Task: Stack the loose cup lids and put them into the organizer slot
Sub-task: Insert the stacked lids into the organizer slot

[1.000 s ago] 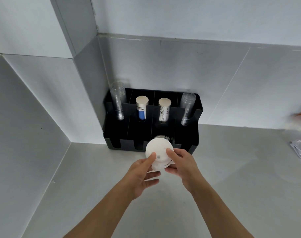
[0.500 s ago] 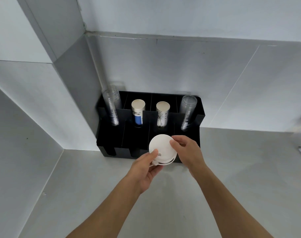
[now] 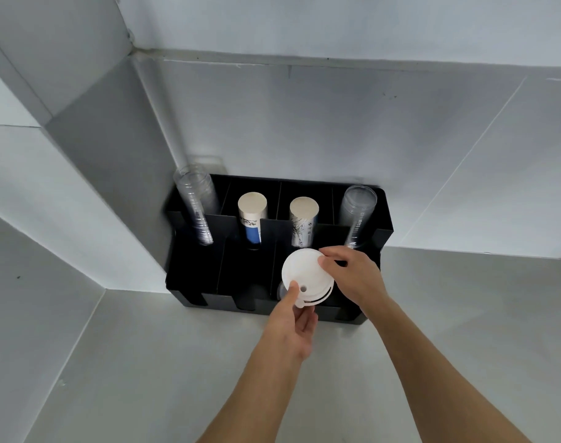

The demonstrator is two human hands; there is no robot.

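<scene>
A small stack of white cup lids (image 3: pixel 306 274) is tilted up over the front row of the black organizer (image 3: pixel 192 282), above its third slot from the left. My left hand (image 3: pixel 293 318) holds the stack from below, thumb on the top lid beside its sip hole. My right hand (image 3: pixel 352 276) pinches the stack's upper right rim. A clear lid edge shows just under the stack at its lower left. The slot beneath the lids is mostly hidden.
The organizer stands in the steel corner against the back wall. Its rear row holds two stacks of clear cups (image 3: pixel 196 206) (image 3: pixel 357 212) and two stacks of paper cups (image 3: pixel 252 215) (image 3: pixel 303 219). The steel counter (image 3: pixel 144 362) spreads in front.
Both hands have carried the lid stack forward and up from in front of the organizer to over its front slots. The right hand shifted to the stack's upper rim.
</scene>
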